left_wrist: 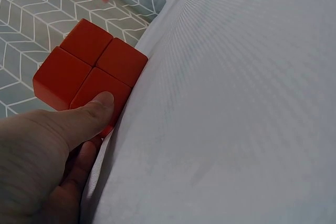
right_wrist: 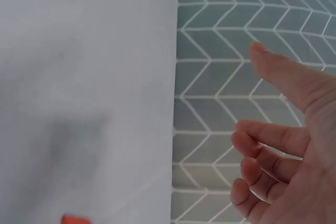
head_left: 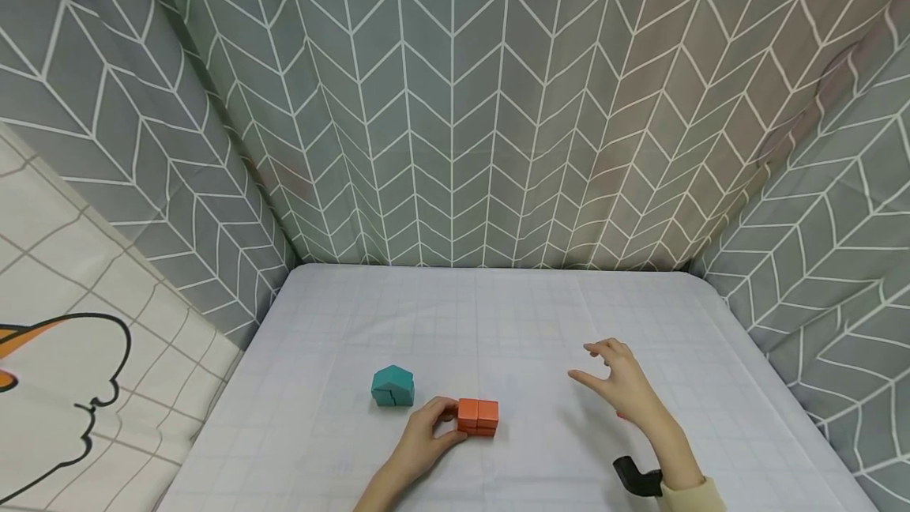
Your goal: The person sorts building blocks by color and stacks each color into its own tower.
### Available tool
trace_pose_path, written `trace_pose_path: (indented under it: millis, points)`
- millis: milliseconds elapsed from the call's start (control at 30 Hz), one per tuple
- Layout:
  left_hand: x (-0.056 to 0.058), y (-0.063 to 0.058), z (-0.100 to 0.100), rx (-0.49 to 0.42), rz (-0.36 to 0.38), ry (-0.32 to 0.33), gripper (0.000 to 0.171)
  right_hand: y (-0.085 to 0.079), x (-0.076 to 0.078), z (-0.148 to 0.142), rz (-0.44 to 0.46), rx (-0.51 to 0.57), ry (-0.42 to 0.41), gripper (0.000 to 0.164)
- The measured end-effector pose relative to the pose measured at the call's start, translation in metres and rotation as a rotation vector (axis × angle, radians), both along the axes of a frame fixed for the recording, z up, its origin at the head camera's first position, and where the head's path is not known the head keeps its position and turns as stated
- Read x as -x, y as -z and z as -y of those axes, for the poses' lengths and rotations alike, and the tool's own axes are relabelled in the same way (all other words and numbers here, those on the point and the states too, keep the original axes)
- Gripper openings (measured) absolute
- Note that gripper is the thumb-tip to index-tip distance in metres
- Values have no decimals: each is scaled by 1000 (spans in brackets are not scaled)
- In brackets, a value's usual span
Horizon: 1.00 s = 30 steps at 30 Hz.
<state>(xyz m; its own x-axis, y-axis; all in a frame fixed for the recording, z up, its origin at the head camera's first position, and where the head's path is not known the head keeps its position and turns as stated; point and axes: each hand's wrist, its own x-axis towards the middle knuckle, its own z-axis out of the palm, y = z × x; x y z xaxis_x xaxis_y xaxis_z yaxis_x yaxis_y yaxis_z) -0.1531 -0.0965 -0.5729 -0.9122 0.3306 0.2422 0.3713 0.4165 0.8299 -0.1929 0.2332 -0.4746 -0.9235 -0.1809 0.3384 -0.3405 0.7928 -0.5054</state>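
My left hand [head_left: 426,437] pinches the left side of an orange-red block of joined cubes [head_left: 479,416] that rests on the white table. In the left wrist view the thumb [left_wrist: 102,106] presses on the face of the block [left_wrist: 86,38], and that face shows a two-by-two pattern. Off to the right, my right hand [head_left: 626,385] is above the table with thumb and fingers spread apart. Nothing is between those fingers in the right wrist view either, where the hand [right_wrist: 294,145] has its fingers loosely bent.
A teal block [head_left: 392,387] with a pointed top stands left of the orange-red one. A small red piece [head_left: 622,416] shows beside the right wrist, mostly hidden by it. Grey patterned curtains [head_left: 455,101] enclose the white-covered table [head_left: 526,306].
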Motion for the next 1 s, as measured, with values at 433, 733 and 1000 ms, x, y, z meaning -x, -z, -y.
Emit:
trace_pose_path:
  millis: [433,733,1000]
  points:
    - [-1,0,-1,18,21,-7,37,16,-16,-43,93,-17,118,55]
    - [0,-1,0,22,15,-3,38,29,-30,-65,156,-45,178,53]
    - [1,-1,0,37,35,-12,39,38,-35,-78,207,-73,196,56]
